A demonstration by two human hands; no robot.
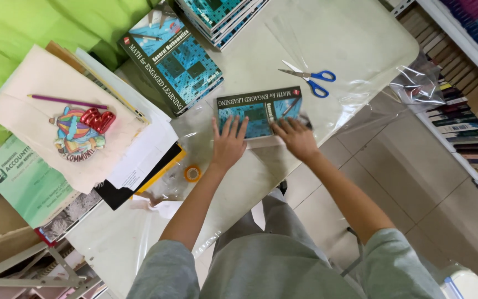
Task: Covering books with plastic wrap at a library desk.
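My left hand (228, 145) lies flat, fingers spread, on the near edge of the teal math textbook (258, 112), which sits at my twelve o'clock on the counter (355, 39) over clear plastic sheeting (360, 94). My right hand (296, 138) presses open on the book's lower right corner. Blue-handled scissors (311, 77) lie at one o'clock beyond the book; a tape roll (192, 173) sits at nine o'clock of my left wrist.

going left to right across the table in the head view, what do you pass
green booklet → purple pencil → colourful badge → roll of tape → left hand → right hand → blue-handled scissors
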